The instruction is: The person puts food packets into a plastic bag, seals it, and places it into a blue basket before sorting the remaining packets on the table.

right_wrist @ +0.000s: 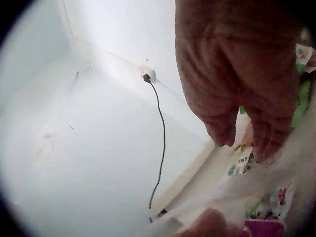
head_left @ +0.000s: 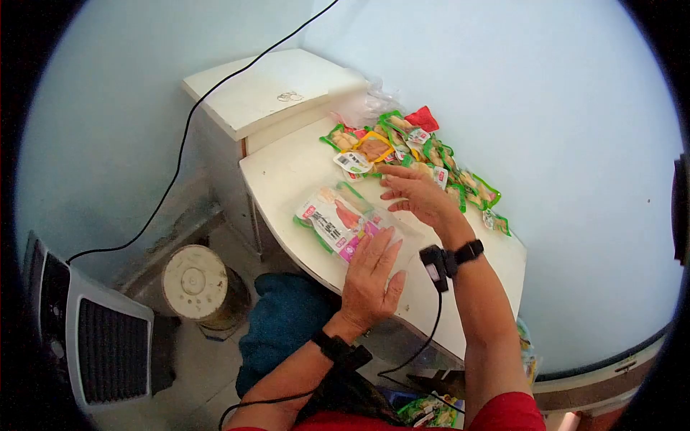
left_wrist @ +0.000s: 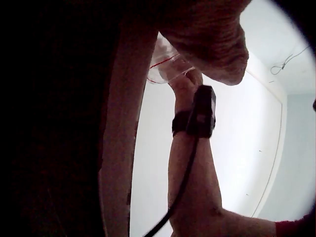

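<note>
A clear printed plastic bag (head_left: 332, 222) with a white and purple front lies on the white table, and green-edged packets show at its sides. My left hand (head_left: 370, 284) rests on the bag's near end, fingers stretched over the purple part and thumb apart. Between the bag and a pile of small snack packets (head_left: 431, 154) hovers my right hand (head_left: 424, 197), its fingers loosely bent and nothing visible in them. Clear film (right_wrist: 197, 197) spreads below the right hand in the right wrist view. The left wrist view is mostly dark, with part of the left hand (left_wrist: 212, 44) at the top.
Crumpled clear plastic (head_left: 370, 100) lies behind the pile, beside a raised white cabinet top (head_left: 266, 90). A round stool (head_left: 192, 281) and a grey appliance (head_left: 108, 337) stand on the floor at left. A black cable (head_left: 188, 129) hangs across the left side. Colourful packets (head_left: 431, 411) are below the table.
</note>
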Tool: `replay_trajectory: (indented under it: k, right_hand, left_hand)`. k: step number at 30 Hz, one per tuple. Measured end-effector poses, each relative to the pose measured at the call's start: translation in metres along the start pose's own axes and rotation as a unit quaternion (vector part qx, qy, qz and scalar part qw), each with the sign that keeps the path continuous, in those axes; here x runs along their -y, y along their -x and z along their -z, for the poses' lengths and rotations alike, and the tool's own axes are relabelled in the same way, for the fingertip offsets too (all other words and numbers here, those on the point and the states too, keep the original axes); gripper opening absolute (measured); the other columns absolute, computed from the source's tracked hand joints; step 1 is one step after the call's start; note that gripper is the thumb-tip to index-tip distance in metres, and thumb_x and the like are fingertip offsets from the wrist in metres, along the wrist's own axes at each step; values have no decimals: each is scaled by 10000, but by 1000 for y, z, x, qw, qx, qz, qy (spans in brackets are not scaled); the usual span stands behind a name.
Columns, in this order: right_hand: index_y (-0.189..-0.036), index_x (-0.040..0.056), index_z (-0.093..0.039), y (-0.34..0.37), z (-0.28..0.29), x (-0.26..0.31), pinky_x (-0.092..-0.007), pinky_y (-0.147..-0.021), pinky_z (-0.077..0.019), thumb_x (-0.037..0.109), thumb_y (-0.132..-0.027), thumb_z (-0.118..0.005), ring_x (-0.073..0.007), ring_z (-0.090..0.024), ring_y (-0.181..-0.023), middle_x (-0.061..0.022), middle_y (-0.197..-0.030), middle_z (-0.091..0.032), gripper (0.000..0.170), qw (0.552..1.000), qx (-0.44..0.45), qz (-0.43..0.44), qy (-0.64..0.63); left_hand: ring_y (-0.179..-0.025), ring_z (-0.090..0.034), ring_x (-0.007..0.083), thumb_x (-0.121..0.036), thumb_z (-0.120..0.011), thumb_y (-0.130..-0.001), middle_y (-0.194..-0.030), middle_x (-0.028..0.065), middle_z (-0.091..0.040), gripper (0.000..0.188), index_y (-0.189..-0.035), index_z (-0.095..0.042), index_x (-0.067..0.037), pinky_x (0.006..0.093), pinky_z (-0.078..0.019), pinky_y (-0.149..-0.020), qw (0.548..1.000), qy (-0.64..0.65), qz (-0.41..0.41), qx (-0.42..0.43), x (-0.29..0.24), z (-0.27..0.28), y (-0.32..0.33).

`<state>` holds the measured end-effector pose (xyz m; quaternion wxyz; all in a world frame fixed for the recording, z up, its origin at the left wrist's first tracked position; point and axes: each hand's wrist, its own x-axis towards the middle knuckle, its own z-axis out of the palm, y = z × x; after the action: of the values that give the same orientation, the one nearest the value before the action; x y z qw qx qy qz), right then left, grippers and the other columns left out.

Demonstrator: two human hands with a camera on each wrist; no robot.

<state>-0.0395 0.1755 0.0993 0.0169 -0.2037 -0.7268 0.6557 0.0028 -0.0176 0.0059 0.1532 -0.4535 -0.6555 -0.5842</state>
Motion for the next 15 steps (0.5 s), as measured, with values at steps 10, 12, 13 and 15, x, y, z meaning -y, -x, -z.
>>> replay_trajectory:
  k: [10, 12, 13, 15]
  right_hand:
    - [-1046, 3, -695, -80, 2, -23, -308, -578, -516, 258, -847, -753, -159, -595, -679, -56, -857, -658, 328, 998, -43, -22, 34]
    - [-906, 1, -727, -81, 3, -26, -307, -557, -508, 268, -828, -775, -156, -590, -621, -55, -762, -657, 282, 997, -65, 14, 42]
    - [-873, -2, -728, -79, 2, -25, -311, -553, -507, 263, -819, -777, -157, -595, -606, -58, -751, -665, 275, 994, -90, 38, 49]
    - [-808, -9, -730, -70, 1, -24, -320, -544, -504, 252, -800, -780, -159, -604, -576, -64, -731, -680, 266, 984, -140, 88, 62]
  left_hand:
    - [-1254, -486, 455, -167, -521, -919, -1359, 271, -515, 451, -1324, -539, 30, 502, -342, -1104, 999, -12, 15, -31, 0, -5, 1]
    - [-1255, -485, 456, -166, -516, -921, -1356, 272, -517, 452, -1328, -535, 30, 502, -344, -1102, 999, -14, 14, -29, 0, -5, 1]
    - [-1257, -484, 455, -159, -520, -919, -1356, 271, -517, 450, -1326, -535, 32, 503, -345, -1101, 999, -11, 16, -29, 0, -4, 0]
    - [-1261, -483, 453, -145, -527, -914, -1356, 270, -518, 445, -1322, -536, 34, 504, -348, -1098, 999, -5, 20, -30, -2, -2, -1]
